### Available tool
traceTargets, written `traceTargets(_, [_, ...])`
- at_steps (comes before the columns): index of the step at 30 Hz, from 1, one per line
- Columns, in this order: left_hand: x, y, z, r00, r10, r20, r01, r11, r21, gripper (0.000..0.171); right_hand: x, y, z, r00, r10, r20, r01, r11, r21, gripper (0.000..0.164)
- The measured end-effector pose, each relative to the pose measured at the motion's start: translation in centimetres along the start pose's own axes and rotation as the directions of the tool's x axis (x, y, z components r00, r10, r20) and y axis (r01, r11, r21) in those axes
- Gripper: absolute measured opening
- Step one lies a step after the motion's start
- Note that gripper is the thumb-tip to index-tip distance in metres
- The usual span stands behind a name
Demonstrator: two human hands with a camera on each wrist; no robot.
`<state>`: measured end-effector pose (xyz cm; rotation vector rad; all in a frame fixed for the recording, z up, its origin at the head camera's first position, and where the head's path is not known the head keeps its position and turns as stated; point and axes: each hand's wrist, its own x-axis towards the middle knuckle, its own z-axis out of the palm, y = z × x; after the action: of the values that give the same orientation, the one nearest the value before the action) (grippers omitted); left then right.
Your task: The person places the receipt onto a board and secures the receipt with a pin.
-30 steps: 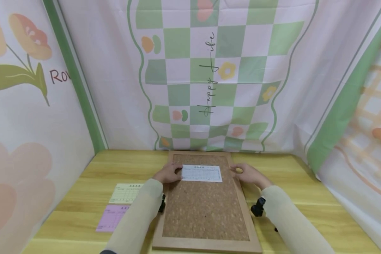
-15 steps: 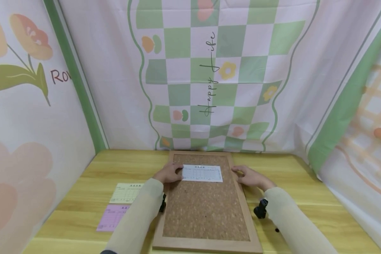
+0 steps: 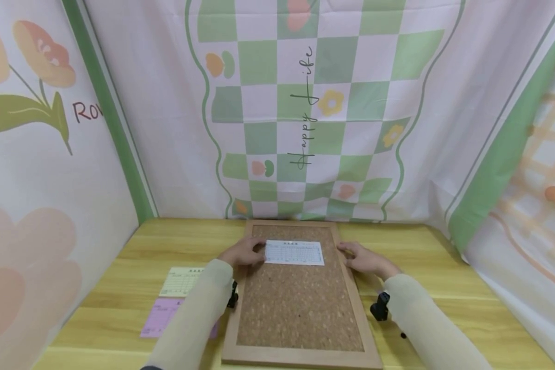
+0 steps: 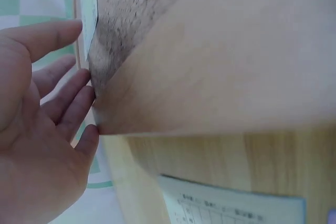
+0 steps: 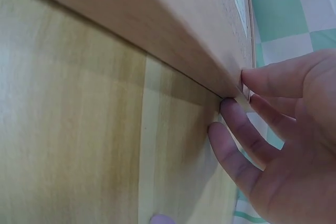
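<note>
A white printed form (image 3: pixel 294 253) lies flat across the far part of the cork board (image 3: pixel 300 308), its long sides roughly in line with the far rail. Your left hand (image 3: pixel 241 252), fingers relaxed and parted, grips nothing; thumb and fingertips rest at the form's left edge and the board's side, seemingly to keep the paper from sliding. Your right hand (image 3: pixel 365 257) lightly pinches the board's wooden frame (image 3: pixel 300 355) with little bend in the fingers, perhaps to steady it. Narrow strips of cork separate the form from both side rails, leaving little sideways play, while bare cork runs from its near edge down to the near rail. Beyond the frame to your left, a yellow form (image 3: pixel 180 281) and a purple form (image 3: pixel 162 317) lie edge to edge on the wood-grain table (image 3: pixel 106 318), partly hidden by your left sleeve (image 3: pixel 189 318). The board's far end sits close to the checkered curtain (image 3: pixel 259 105), which limits room that way; table surface shows to your right.
</note>
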<state>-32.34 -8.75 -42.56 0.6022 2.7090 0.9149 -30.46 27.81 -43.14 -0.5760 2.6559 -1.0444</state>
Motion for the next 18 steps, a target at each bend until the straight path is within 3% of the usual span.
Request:
traceTargets(8, [-0.28, -0.15, -0.28, 1.0, 0.008, 0.02, -0.005, 0.99, -0.141, 0.054, -0.09, 0.09, 0.03, 1.0, 0.007, 0.004, -0.007, 1.0, -0.004, 0.054])
traceTargets(18, [-0.68, -0.6, -0.56, 1.0, 0.0, 0.004, 0.001, 0.972, -0.233, 0.049, -0.03, 0.69, -0.03, 1.0, -0.014, 0.02, 0.014, 1.0, 0.009, 0.057])
